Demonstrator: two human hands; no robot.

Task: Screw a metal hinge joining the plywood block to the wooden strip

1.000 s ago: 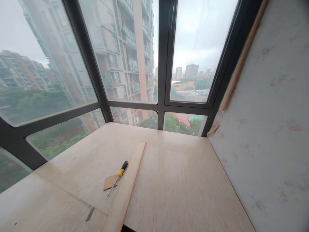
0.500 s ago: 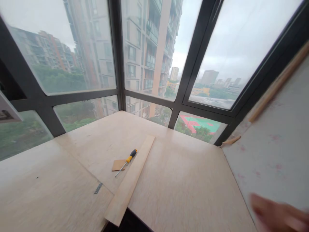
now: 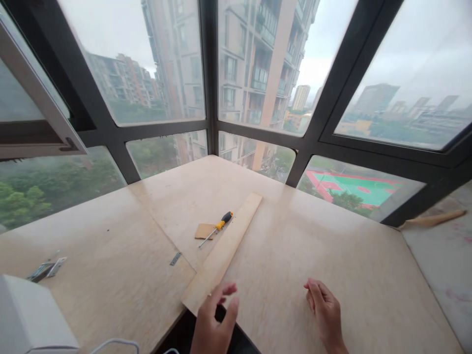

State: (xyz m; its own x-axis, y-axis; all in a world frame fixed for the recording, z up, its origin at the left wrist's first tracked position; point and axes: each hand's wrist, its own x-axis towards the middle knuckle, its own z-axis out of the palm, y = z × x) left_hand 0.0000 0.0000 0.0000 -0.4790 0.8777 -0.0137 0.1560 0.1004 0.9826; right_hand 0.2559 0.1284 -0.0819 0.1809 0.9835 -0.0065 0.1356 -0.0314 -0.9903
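In the head view, two bare hands are showing at the bottom edge, both empty. The left hand (image 3: 214, 319) is hovering with fingers loosely spread and thumb apart, its fingertips (image 3: 229, 289) reaching right at the near end of one long wooden strip (image 3: 224, 250); whether they are actually touching it is too blurred to tell. The right hand (image 3: 326, 314) is lying open, palm down, fingers together and relaxed, resting on or just above the plywood tabletop (image 3: 313, 246), well apart from the strip. The strip is lying flat and running diagonally away from the left hand toward the windows. Just beside its far half, one screwdriver (image 3: 217, 229) with a yellow and black handle is lying with its shaft crossing one small flat piece of wood (image 3: 204, 231). One small metal hinge plate (image 3: 175, 258) is sitting on the seam between two plywood sheets, near the left of the strip. Farther left, a small cluster of metal brackets (image 3: 46, 268), too small to count surely, is lying near one white boxy object (image 3: 29, 319) at the corner. Dark window frames (image 3: 208, 98) are standing behind the tabletop. Nothing is lying between the left hand and the strip.
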